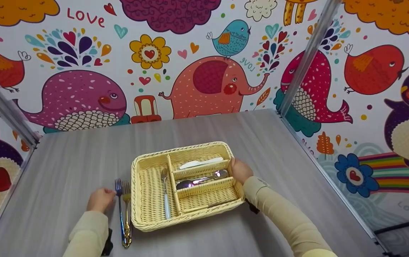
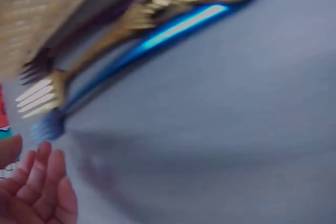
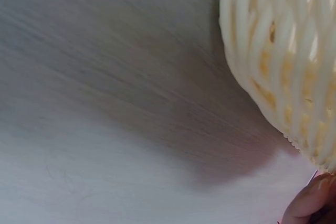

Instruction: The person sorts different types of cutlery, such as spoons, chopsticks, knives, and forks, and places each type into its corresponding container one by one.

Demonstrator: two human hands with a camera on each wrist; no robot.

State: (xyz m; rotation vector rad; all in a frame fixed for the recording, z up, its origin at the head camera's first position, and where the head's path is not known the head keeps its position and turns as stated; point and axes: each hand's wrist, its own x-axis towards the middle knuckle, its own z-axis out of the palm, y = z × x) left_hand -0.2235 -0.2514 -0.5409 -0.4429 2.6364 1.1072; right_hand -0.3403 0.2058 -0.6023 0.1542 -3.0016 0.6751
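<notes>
A cream woven cutlery basket [image 1: 186,222] stands on the table, its right rim gripped by my right hand [image 1: 241,171]. In the right wrist view only part of that hand shows, below the basket wall [image 3: 283,56]. My left hand [image 1: 101,200] is beside the tines of a blue fork [image 1: 121,210], fingers loosely bent and holding nothing. Right of it lies a gold fork [image 1: 126,205]; the blurred left wrist view shows a third, dark fork [image 2: 37,69] next to the basket. Inside the basket are a light-handled fork [image 1: 166,200], a white-handled knife [image 1: 201,162] and spoons [image 1: 204,178].
The grey wood-grain table [image 1: 83,153] runs back to a wall [image 1: 197,46] printed with cartoon animals. Metal posts [image 1: 308,57] stand at the table's back corners. Dividers [image 1: 204,188] split the basket into one long left compartment and three on the right.
</notes>
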